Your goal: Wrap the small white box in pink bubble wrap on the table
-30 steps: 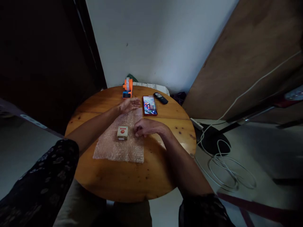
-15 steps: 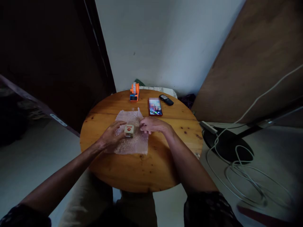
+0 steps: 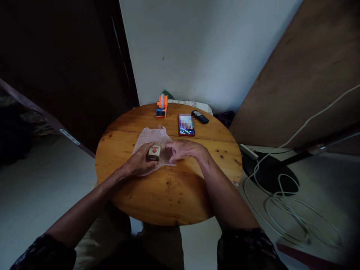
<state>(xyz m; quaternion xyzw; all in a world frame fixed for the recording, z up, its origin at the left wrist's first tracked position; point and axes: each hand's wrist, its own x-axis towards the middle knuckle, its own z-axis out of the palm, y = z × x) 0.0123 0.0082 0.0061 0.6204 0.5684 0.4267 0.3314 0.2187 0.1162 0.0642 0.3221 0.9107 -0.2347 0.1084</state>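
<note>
On bubble wrap (image 3: pixel 152 134), left fingers (image 3: pixel 145 147) clasp a box (image 3: pixel 154 150); right fingers (image 3: pixel 171 145) curl, grip unclear

Light is dim, the edges soft and stretched.

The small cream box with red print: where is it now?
In the head view, the cream box is left of centre, over the clear bubble-wrap sheet, between the left hand, curled around it, and the right hand.

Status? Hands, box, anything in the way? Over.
Left hand cupped around small cream-topped box. Right hand at translucent bubble wrap. Nothing blocking; red-cased phone beyond.
</note>
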